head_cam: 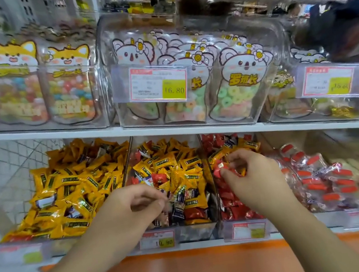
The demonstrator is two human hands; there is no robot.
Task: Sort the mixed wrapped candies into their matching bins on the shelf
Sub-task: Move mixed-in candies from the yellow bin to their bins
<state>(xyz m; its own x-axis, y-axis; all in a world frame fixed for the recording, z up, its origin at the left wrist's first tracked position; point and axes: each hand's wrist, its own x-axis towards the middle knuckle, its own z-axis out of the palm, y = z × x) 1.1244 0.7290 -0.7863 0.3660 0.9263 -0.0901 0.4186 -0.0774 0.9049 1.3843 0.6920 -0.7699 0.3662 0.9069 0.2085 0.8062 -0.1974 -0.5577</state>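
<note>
Red candy [219, 169] pinched, seemingly, by right hand [247, 172].

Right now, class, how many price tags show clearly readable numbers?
2: the upper price tag reading 16.80 on the koala-pouch bin, and the lower price tag below the mixed bin. Others are blurred.

You have two hands in view: left hand [137, 202] at 6 o'clock, right hand [249, 172] toward 4 o'clock. Lower shelf, three clear bins of wrapped candies: yellow bin [39, 247] at 8 o'clock, mixed bin [197, 229] at centre, red bin [212, 177] at 4 o'clock. Loose candies too many to count. Price tags: two on the upper shelf, five on the lower edge.
</note>
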